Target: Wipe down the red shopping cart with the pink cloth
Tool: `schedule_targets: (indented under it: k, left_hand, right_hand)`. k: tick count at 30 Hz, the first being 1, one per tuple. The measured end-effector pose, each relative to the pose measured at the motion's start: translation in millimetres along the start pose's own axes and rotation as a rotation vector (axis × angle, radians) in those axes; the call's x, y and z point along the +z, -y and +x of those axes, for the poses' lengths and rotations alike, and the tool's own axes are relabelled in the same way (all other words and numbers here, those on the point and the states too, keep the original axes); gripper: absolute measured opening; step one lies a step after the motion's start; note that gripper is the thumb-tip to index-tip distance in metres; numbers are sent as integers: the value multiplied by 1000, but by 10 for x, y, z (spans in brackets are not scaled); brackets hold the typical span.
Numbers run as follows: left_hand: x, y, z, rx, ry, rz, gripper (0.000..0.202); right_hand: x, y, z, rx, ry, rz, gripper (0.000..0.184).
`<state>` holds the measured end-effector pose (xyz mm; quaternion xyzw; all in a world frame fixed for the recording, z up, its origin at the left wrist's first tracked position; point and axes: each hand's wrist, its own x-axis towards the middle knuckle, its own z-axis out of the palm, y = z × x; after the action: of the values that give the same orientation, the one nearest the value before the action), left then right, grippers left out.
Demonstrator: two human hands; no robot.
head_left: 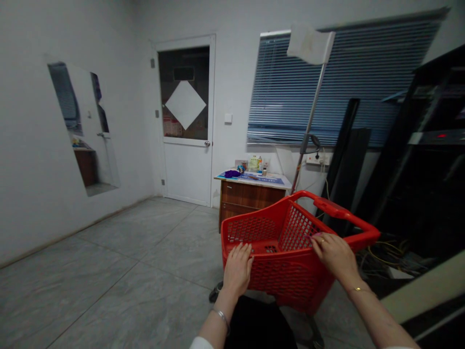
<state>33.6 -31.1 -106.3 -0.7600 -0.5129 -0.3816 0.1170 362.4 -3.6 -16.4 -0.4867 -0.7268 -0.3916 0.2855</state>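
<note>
A red plastic shopping cart [290, 271] with latticed sides stands right in front of me. My left hand [238, 271] lies at the near left of its upper rim, with the fingers bent over the edge. At the right end of the same side, my right hand [336, 257] is closed at the rim, its thumb and fingers drawn together. Something pinkish shows at those fingertips, too small to make out. The cart's push handle [337, 209] rises beyond my right hand. Inside the basket, the visible part of the floor is bare red plastic.
A wooden drawer cabinet [250, 194] with bottles and a purple cloth [232, 173] stands behind the cart. A pole with a white flag [308, 46] rises beside it. Cables [390, 252] and a black rack [436, 169] are at right. A white door [187, 169] is at the back.
</note>
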Motion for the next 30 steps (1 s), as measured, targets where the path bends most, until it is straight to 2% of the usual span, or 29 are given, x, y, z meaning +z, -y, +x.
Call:
schedule_targets:
  k: [3,4,6,8,13,15,17,18,20,22,26,28,30]
  left_hand:
    - [7,-16,5,-9,0,-4,36]
    - [6,-20,7,-8,-3,-4,36]
    - [1,-28,10,-14,-11,-3,37]
    - [-6,-38,11,-23,-14,1,36]
    - [-14,-48,5,-39,-7,-1,35]
    - [-16,-32,0,-30,2,-7,35]
    - [-23,-9,-4,-22,16,-8,36]
    - [-28,1,-6,-19,20,-6,36]
    - [-39,14,-9,-18,26,1,36]
    - [-44,15,-11,-20,28,9,37]
    - [-20,0,-8,-20,28,11,38]
    - [3,-8,-4,-31,26,6,37]
    - [21,-16,3,-46,23,1,36]
  right_hand:
    - [-31,-357,2,88,-15,-92,27]
    - [-35,-379,2,106,-22,-109,28]
    - [-37,-268,5,114,-23,-110,28]
    - [-31,34,17,98,-2,-75,27]
    - [28,1208,102,112,46,99,20]
    - [56,1594,136,113,42,163,19]
    - [76,1803,155,103,35,206,18]
    - [82,1829,156,94,34,218,18]
    - [82,1725,144,72,41,215,19]
    - [64,1439,119,57,54,172,20]
    - [-11,551,95,64,102,-19,27]
    - [-44,122,106,120,134,-124,31]
    - [-57,-172,114,193,141,-204,33]
